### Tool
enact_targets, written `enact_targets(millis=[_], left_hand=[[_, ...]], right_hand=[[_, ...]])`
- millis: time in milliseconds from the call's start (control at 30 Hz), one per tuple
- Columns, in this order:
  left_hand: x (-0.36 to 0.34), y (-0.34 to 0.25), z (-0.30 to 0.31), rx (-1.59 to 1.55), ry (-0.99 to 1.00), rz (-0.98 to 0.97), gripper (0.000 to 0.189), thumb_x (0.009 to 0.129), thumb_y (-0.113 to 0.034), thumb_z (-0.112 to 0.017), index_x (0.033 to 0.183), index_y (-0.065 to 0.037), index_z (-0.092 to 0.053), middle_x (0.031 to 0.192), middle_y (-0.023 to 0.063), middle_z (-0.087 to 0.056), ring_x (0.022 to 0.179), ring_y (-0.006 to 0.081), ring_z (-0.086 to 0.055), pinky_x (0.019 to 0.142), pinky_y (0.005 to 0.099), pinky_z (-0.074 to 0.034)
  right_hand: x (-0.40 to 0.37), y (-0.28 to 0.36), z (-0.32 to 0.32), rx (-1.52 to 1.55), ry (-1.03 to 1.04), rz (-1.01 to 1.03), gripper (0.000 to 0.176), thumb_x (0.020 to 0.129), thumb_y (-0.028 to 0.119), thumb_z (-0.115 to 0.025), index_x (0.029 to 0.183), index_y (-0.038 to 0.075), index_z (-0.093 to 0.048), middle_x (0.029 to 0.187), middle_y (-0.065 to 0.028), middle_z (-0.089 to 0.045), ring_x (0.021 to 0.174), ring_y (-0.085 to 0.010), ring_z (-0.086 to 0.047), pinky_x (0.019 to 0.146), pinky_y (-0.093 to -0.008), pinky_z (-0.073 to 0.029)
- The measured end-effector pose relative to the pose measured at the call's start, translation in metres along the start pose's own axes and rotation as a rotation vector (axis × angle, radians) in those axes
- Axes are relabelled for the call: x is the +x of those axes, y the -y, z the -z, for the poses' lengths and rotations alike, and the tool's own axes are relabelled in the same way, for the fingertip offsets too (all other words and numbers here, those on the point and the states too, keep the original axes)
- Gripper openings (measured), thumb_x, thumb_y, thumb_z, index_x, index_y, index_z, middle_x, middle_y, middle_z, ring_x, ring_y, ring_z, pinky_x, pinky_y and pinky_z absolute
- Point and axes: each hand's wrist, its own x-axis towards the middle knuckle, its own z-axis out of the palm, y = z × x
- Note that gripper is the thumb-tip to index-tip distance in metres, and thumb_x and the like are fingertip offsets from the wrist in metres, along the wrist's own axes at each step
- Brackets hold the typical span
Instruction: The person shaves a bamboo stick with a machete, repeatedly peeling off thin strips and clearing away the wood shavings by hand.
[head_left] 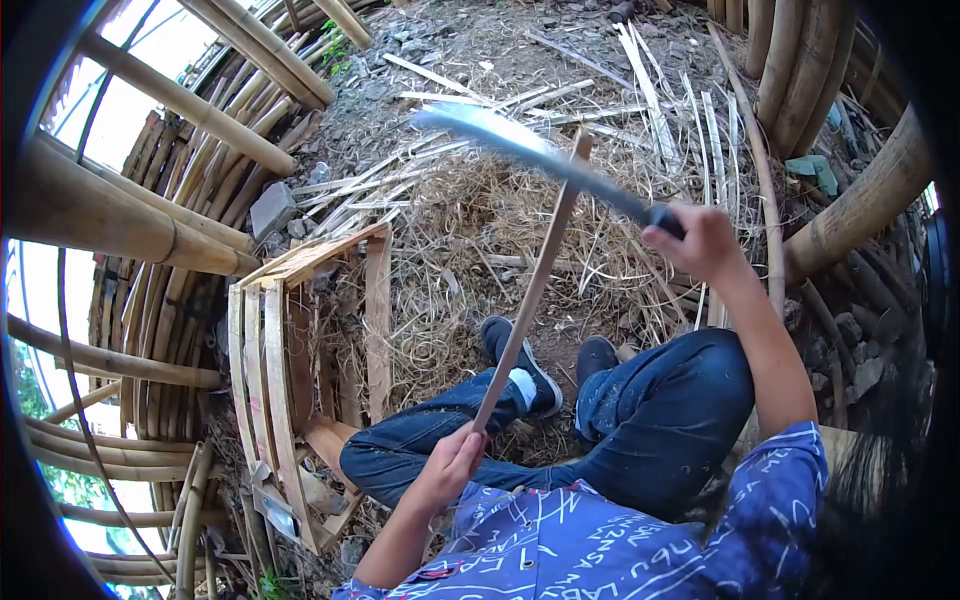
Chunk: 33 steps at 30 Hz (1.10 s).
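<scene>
My left hand (452, 470) is closed round the lower end of a long bamboo strip (534, 290), which slants up and away from my lap. My right hand (698, 243) grips the dark handle of a machete (535, 152), held out in front to the right. Its long blade points to the upper left and is smeared at the tip by motion. In this view the blade overlaps the strip close to its far end. Below lie my bent legs in jeans (660, 415), flecked with shavings.
Curly bamboo shavings (500, 220) and split strips (650, 110) cover the ground ahead. A wooden crate (268, 370) stands on its side at my left. Bamboo poles (130, 225) rise at left, and thick ones (860, 195) at right. A grey block (272, 210) sits behind the crate.
</scene>
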Motion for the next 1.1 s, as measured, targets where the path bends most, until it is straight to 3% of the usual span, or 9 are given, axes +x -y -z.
enact_targets(millis=[100, 400, 500, 567, 600, 767, 900, 1000, 1100], left_hand=[[-0.011, 0.01, 0.006, 0.046, 0.046, -0.019, 0.025, 0.103, -0.027, -0.037, 0.096, -0.007, -0.049, 0.07, -0.0051, -0.039, 0.055, 0.0039, -0.035, 0.048, 0.0202, -0.029], [0.012, -0.019, -0.003, 0.017, 0.096, -0.103, 0.028, 0.104, -0.028, -0.034, 0.098, -0.006, -0.051, 0.065, -0.0057, -0.036, 0.054, 0.0043, -0.032, 0.047, 0.0206, -0.027], [0.011, -0.032, -0.008, 0.088, 0.04, -0.119, 0.026, 0.104, -0.023, -0.035, 0.095, -0.005, -0.051, 0.066, -0.0051, -0.037, 0.058, 0.0061, -0.035, 0.053, 0.0228, -0.032], [0.013, -0.034, -0.009, 0.096, 0.029, -0.131, 0.025, 0.104, -0.023, -0.035, 0.098, -0.005, -0.05, 0.068, -0.0046, -0.036, 0.06, 0.0063, -0.034, 0.054, 0.0228, -0.032], [0.016, -0.031, -0.01, 0.079, 0.013, -0.127, 0.025, 0.104, -0.024, -0.035, 0.098, -0.005, -0.05, 0.069, -0.0043, -0.036, 0.06, 0.0064, -0.034, 0.054, 0.0228, -0.032], [0.034, -0.028, -0.02, -0.091, -0.015, -0.127, 0.025, 0.104, -0.029, -0.034, 0.091, -0.01, -0.045, 0.068, -0.0051, -0.036, 0.053, 0.004, -0.031, 0.046, 0.0204, -0.026], [0.048, -0.038, -0.029, -0.103, -0.08, -0.102, 0.027, 0.104, -0.029, -0.035, 0.086, -0.011, -0.042, 0.068, -0.0055, -0.035, 0.053, 0.0037, -0.032, 0.046, 0.0203, -0.027], [0.057, -0.037, -0.035, -0.132, -0.086, -0.07, 0.028, 0.104, -0.03, -0.036, 0.085, -0.011, -0.042, 0.069, -0.0058, -0.036, 0.053, 0.0031, -0.033, 0.046, 0.0195, -0.027], [0.06, -0.037, -0.04, -0.154, -0.067, -0.104, 0.029, 0.104, -0.03, -0.036, 0.086, -0.01, -0.045, 0.068, -0.0063, -0.037, 0.053, 0.0024, -0.033, 0.046, 0.0186, -0.027]], right_hand=[[-0.01, -0.024, 0.009, 0.018, -0.029, -0.253, 0.054, 0.085, 0.061, -0.058, 0.073, 0.009, -0.065, 0.054, -0.0071, -0.059, 0.053, -0.0243, -0.063, 0.054, -0.0354, -0.05], [-0.002, 0.037, 0.009, -0.231, 0.014, -0.099, 0.056, 0.082, 0.062, -0.06, 0.075, 0.006, -0.064, 0.06, -0.0113, -0.063, 0.059, -0.0299, -0.066, 0.059, -0.0413, -0.054], [0.006, 0.017, -0.003, 0.015, 0.064, -0.357, 0.058, 0.084, 0.062, -0.059, 0.072, 0.005, -0.063, 0.056, -0.009, -0.06, 0.052, -0.0251, -0.064, 0.054, -0.0385, -0.053], [0.002, -0.01, -0.011, 0.476, 0.063, -0.558, 0.06, 0.087, 0.063, -0.055, 0.068, 0.005, -0.057, 0.051, -0.0042, -0.055, 0.045, -0.0157, -0.058, 0.044, -0.0315, -0.048], [-0.001, -0.011, -0.012, 0.767, 0.004, -0.643, 0.058, 0.089, 0.065, -0.051, 0.067, 0.011, -0.047, 0.054, -0.0002, -0.05, 0.04, -0.0063, -0.048, 0.036, -0.0205, -0.037], [-0.005, -0.011, 0.003, 1.054, -0.22, -0.705, 0.058, 0.091, 0.064, -0.046, 0.072, 0.009, -0.048, 0.053, -0.0001, -0.047, 0.038, -0.0082, -0.044, 0.035, -0.0219, -0.034], [-0.009, 0.004, 0.01, 0.972, -0.398, -0.491, 0.053, 0.093, 0.056, -0.05, 0.071, 0.009, -0.049, 0.054, 0.0004, -0.047, 0.039, -0.0065, -0.046, 0.036, -0.021, -0.037], [-0.008, 0.009, 0.011, 0.682, -0.145, 0.048, 0.053, 0.088, 0.057, -0.059, 0.069, 0.008, -0.056, 0.051, 0.0045, -0.046, 0.042, -0.0078, -0.049, 0.039, -0.0262, -0.039], [-0.006, 0.047, 0.018, 0.375, 0.05, 0.162, 0.052, 0.075, 0.058, -0.072, 0.079, 0.007, -0.07, 0.058, -0.0053, -0.063, 0.051, -0.0168, -0.063, 0.051, -0.0309, -0.05]])
